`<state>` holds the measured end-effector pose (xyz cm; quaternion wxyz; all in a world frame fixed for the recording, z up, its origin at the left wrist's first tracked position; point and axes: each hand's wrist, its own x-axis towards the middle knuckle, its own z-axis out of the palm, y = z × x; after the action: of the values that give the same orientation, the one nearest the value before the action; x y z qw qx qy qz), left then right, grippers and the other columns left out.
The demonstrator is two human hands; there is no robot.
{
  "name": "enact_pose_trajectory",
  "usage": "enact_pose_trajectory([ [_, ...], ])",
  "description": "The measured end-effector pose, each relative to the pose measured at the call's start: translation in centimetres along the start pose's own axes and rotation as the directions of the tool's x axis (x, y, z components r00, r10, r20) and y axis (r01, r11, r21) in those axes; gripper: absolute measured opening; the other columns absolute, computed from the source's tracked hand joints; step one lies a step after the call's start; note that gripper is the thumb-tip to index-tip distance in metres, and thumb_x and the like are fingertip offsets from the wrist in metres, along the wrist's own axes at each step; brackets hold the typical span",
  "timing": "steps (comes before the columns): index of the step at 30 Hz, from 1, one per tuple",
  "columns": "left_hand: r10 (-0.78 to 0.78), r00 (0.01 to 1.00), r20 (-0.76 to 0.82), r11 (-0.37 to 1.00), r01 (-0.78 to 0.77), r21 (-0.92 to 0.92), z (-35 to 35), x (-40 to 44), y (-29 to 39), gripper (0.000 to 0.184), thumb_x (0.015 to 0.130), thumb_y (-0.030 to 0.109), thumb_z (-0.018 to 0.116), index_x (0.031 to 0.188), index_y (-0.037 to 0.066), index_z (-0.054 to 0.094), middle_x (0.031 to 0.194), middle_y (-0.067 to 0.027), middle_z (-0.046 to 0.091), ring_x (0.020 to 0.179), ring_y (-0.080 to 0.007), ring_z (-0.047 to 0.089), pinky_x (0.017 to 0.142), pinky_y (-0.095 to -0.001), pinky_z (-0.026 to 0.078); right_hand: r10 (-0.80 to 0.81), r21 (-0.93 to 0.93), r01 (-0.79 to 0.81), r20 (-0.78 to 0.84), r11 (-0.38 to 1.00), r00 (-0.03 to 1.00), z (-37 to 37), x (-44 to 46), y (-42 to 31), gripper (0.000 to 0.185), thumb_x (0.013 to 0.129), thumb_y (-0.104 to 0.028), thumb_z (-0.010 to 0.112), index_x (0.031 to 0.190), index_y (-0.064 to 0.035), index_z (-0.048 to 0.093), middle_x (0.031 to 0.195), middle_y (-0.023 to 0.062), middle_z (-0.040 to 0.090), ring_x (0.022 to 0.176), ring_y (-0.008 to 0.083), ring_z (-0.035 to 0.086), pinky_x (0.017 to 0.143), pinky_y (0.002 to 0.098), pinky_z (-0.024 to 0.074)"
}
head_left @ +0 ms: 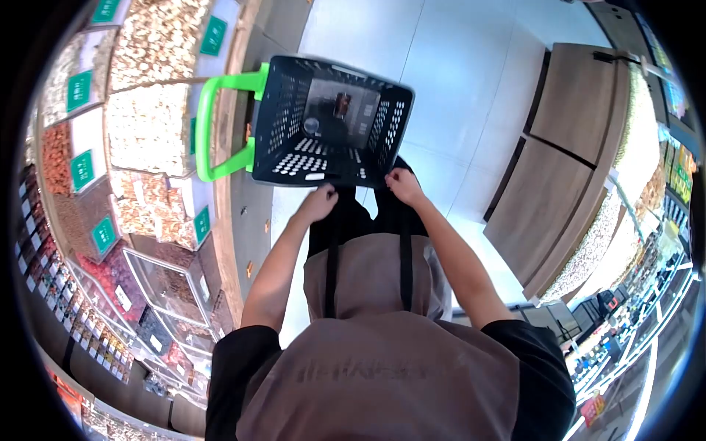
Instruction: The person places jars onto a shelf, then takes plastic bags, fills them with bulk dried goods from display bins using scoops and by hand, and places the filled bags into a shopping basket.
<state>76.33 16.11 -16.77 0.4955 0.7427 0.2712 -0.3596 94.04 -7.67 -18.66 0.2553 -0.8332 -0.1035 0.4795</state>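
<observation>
A black shopping basket (334, 121) with perforated walls stands in front of my body, its opening towards me. Its bright green handle (208, 128) sticks out to the left. At the basket's bottom lie a small brown item (342, 105) and a small round clear item (311, 126). My left hand (319, 203) is at the near edge of the basket, left of centre, with its fingers curled at the rim. My right hand (403, 185) is at the near right corner, its fingers closed on the rim.
On the left, a wooden-edged counter (239, 184) holds bins of dried goods with green price signs (213, 35) and clear-lidded boxes (168, 287). Wooden cabinets (548, 213) topped with pale bulk goods stand on the right. Light floor tiles (448, 95) run between them.
</observation>
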Motion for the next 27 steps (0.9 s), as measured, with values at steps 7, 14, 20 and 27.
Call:
enact_pose_trajectory([
  [7, -0.138, 0.946, -0.293, 0.955, 0.049, -0.292, -1.0, 11.6, -3.3, 0.025, 0.093, 0.023, 0.062, 0.111, 0.005, 0.064, 0.101, -0.0156, 0.072, 0.096, -0.0273, 0.07, 0.085, -0.0358, 0.053, 0.04, -0.278, 0.036, 0.261, 0.96, 0.965, 1.2, 8.9, -0.5, 0.027, 0.088, -0.024, 0.058, 0.083, 0.002, 0.063, 0.092, 0.0271, 0.067, 0.095, 0.0451, 0.064, 0.086, 0.0509, 0.0504],
  [14, -0.056, 0.867, -0.495, 0.997, 0.076, 0.022, -1.1, 27.8, -10.8, 0.044, 0.085, 0.021, 0.069, 0.123, 0.002, 0.058, 0.113, -0.025, 0.064, 0.107, -0.0397, 0.063, 0.097, -0.0449, 0.049, 0.116, -0.053, -0.108, 0.186, 0.993, 0.976, 7.7, 27.5, 1.8, 0.029, 0.085, -0.028, 0.065, 0.087, 0.0005, 0.062, 0.101, 0.0266, 0.067, 0.106, 0.0437, 0.061, 0.092, 0.0482, 0.049],
  [20, -0.411, 0.703, -0.58, 0.886, 0.459, -0.072, -0.7, 39.1, -16.3, 0.084, 0.075, 0.03, 0.08, 0.143, 0.01, 0.035, 0.13, -0.0269, 0.047, 0.12, -0.0448, 0.05, 0.101, -0.0496, 0.046, 0.253, 0.0, -0.253, 0.068, 0.967, 0.965, 17.5, 43.0, 5.0, 0.046, 0.083, -0.031, 0.068, 0.112, 0.0042, 0.061, 0.114, 0.0259, 0.066, 0.113, 0.0428, 0.061, 0.098, 0.0448, 0.0484],
  [27, 0.117, 0.731, -0.672, 0.927, 0.163, 0.339, 6.9, 46.4, -31.6, 0.079, 0.078, 0.038, 0.073, 0.144, 0.008, 0.043, 0.147, -0.016, 0.046, 0.124, -0.0387, 0.053, 0.107, -0.041, 0.044, 0.26, 0.005, -0.26, 0.023, 0.966, 0.965, 23.6, 51.9, 3.1, 0.064, 0.078, -0.043, 0.072, 0.119, 0.0052, 0.057, 0.117, 0.0223, 0.067, 0.107, 0.0354, 0.065, 0.09, 0.0415, 0.0505],
])
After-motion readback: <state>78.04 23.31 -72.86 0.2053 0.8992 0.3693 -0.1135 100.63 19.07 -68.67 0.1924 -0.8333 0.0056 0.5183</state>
